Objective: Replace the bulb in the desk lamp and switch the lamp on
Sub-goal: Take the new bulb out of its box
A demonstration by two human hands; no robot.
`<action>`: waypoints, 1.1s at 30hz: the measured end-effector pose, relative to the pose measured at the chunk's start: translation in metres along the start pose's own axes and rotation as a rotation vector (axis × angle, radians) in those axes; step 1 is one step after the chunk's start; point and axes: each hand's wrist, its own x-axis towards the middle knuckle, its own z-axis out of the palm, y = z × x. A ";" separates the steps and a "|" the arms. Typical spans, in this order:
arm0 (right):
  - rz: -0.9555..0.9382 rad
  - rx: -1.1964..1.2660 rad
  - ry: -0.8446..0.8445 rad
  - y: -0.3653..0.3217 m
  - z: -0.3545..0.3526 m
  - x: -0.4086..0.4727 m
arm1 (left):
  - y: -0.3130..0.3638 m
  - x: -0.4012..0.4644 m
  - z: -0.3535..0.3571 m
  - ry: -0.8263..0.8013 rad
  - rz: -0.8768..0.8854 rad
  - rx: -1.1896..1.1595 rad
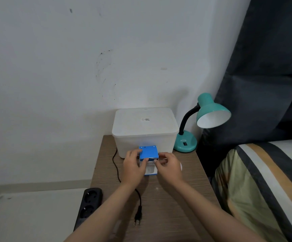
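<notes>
Small blue-and-white cardboard bulb box (148,154) is gripped by left hand (134,167) and right hand (168,167); judged light, crushable, best held by its side walls.

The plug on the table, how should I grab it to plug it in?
Probably hold the plug by its black body, coming from above and from the cable end, away from you. It lies flat on the wooden table with its two metal pins pointing toward you, so keep fingers off those. The power strip sits just to its left.
</notes>
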 end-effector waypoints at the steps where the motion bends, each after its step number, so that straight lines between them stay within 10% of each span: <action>1: -0.005 0.006 -0.010 -0.001 0.000 0.000 | 0.000 0.001 0.000 0.007 0.006 -0.007; 22: -0.079 0.013 -0.313 -0.008 -0.016 0.010 | -0.010 0.010 -0.025 -0.305 0.145 0.060; 33: -0.333 -0.201 -0.209 -0.025 -0.017 0.023 | -0.018 0.022 -0.024 -0.438 0.063 0.089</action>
